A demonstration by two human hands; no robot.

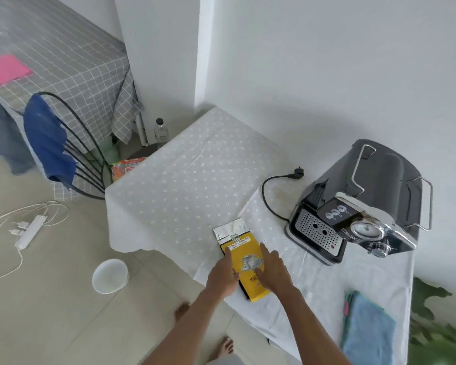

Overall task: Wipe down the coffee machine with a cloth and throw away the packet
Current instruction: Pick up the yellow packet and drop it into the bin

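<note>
Down on the floor to the left lies a white power strip [28, 230], and nearer the desk [182, 180] a round white tub [110, 275], which may be the bin. A wire chair [90, 164] with a blue garment [46, 138] over its back is pushed up to the far corner.

The coffee packet [245, 252] lies flat near the front edge of the desk, on the white eyelet cloth cover. It is a yellow foil pouch with dark print, a silver emblem, and a silver top strip folded open. The left grip [221, 273] rests along its left edge and the right grip [274, 267] lies on its face. Both have their fingers stretched out and are closed round nothing.

I'd judge it light, thin and crinkly, slick on the foil and likely near empty. A pinch at the long side edge or the folded top should lift it.

Well to the right stands the dark coffee machine [366, 196], its cord [269, 196] unplugged. A folded blue cloth [369, 330] waits at the near right end.
</note>
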